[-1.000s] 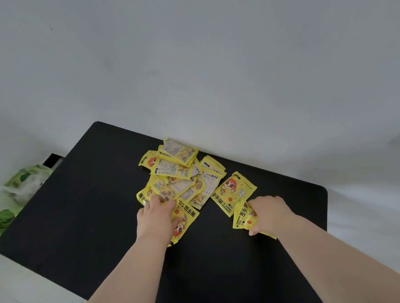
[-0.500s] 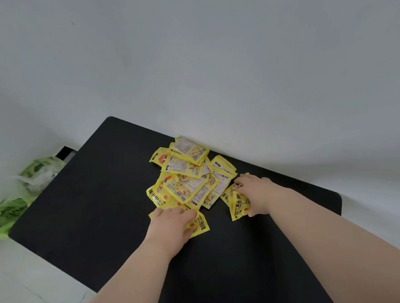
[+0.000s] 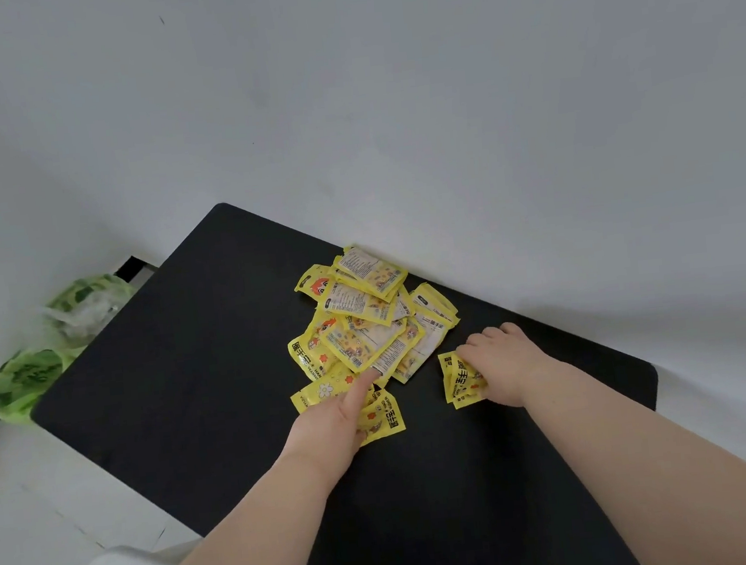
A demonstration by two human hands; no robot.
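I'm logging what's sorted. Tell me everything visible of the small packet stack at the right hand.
The small stack holds a few flat, glossy yellow packets with red and black print, edges slightly fanned. It lies on the black table, beside the big pile. The right hand grips its right side and hides part of it.
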